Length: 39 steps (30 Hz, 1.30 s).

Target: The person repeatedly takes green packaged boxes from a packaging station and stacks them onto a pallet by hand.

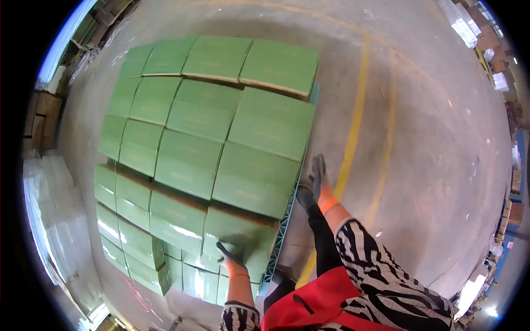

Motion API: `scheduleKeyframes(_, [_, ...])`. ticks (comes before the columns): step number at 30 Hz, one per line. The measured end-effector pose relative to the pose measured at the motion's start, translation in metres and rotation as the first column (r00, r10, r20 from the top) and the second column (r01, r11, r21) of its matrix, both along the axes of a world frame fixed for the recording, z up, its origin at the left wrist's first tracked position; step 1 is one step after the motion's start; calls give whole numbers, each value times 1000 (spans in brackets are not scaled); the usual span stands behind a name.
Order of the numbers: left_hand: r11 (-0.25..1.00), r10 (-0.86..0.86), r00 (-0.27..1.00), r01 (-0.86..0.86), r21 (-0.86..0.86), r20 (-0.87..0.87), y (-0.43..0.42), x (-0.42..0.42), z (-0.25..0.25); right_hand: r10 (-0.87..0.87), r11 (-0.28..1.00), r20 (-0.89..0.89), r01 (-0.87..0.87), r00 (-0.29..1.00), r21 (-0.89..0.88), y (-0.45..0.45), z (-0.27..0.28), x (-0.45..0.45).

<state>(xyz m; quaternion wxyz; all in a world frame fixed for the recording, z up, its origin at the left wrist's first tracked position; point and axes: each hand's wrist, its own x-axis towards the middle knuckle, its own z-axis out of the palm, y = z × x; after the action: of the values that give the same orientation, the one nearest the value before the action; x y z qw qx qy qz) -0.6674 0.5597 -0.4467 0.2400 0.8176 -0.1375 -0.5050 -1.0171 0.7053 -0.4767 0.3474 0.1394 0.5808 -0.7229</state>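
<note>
Gloved left hand point(231, 256) against green boxes point(256, 179), finger spread unclear; right hand point(319, 174), fingers parted, beside the blue pallet point(316, 94) edge.

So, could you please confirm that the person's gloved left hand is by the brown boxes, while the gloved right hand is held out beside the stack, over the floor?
Not quite: the boxes are green, not brown, as the head view shows. The gloved left hand is indeed by them, and the gloved right hand is held out beside the stack, over the floor.
</note>
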Motion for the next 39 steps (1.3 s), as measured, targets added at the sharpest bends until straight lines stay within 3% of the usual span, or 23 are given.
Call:
scheduleKeyframes(1, [999, 30, 976, -21, -40, 216, 5, -28, 13, -27, 999, 14, 27, 1000, -18, -20, -5, -30])
scheduleKeyframes(2, [985, 152, 960, -127, -120, 234, 9, -43, 17, -49, 999, 33, 50, 998, -20, -38, -14, -51])
scheduleKeyframes(3, [998, 45, 916, -23, -60, 399, 8, -21, -16, -73, 997, 44, 73, 996, 3, -58, -28, -60])
scheduleKeyframes(4, [999, -15, 925, 33, -40, 380, 10, 17, -51, -99, 995, 55, 97, 994, 29, -75, -41, -63])
scheduleKeyframes(5, [990, -73, 965, 101, -99, 251, 15, 75, -99, -116, 992, 55, 113, 992, 53, -88, -50, -63])
scheduleKeyframes(7, [962, -193, 970, 217, -166, 150, 19, 147, -151, -136, 989, 68, 131, 988, 76, -96, -54, -63])
scheduleKeyframes(8, [990, -104, 981, 118, -75, 165, 11, 127, -129, -138, 988, 61, 133, 989, 84, -95, -53, -64])
scheduleKeyframes(12, [997, 17, 1000, -19, 81, 26, 7, 34, -37, -113, 988, 52, 107, 992, 108, -88, -50, -68])
scheduleKeyframes(16, [991, -73, 996, 67, 115, 47, 6, 21, -24, -54, 988, -49, 61, 997, 141, -84, -49, -94])
scheduleKeyframes(21, [949, -284, 953, 262, 174, 110, 8, 21, -13, 31, 988, -471, 45, 882, 149, -96, -22, -208])
scheduleKeyframes(22, [968, -249, 945, 235, 88, 213, 10, 4, -7, 90, 984, -503, 0, 860, 176, -107, -16, -231])
scheduleKeyframes(25, [991, -132, 954, 119, 63, 268, 12, -3, -13, 350, 911, -540, -143, 766, 387, -144, 12, -266])
scheduleKeyframes(27, [999, -45, 952, 35, 37, 304, 14, -6, -16, 550, 773, -518, -165, 655, 612, -160, 32, -261])
scheduleKeyframes(28, [1000, 7, 946, -13, 18, 325, 15, -6, -17, 545, 818, -659, -156, 519, 554, -157, 28, -266])
scheduleKeyframes(30, [985, 141, 968, -116, -128, 207, 25, 52, -76, 700, 680, -550, -187, 455, 709, -152, 31, -265])
scheduleKeyframes(32, [997, 4, 919, 29, -78, 395, 15, -4, -29, 758, 612, -477, -232, 446, 756, -147, 29, -266])
scheduleKeyframes(34, [971, 142, 976, -105, -213, 167, 21, 25, -64, 746, 624, -516, -172, 422, 762, -142, 37, -262])
scheduleKeyframes(37, [921, 382, 922, -375, -108, 59, 20, 27, -70, 734, 645, -547, -159, 403, 748, -135, 51, -251])
scheduleKeyframes(38, [823, 559, 824, -565, -55, -93, 20, 30, -77, 737, 646, -560, -150, 379, 749, -133, 45, -252])
scheduleKeyframes(39, [559, 799, 502, -823, 101, -331, 18, 32, -91, 740, 649, -574, -151, 350, 745, -127, 29, -258])
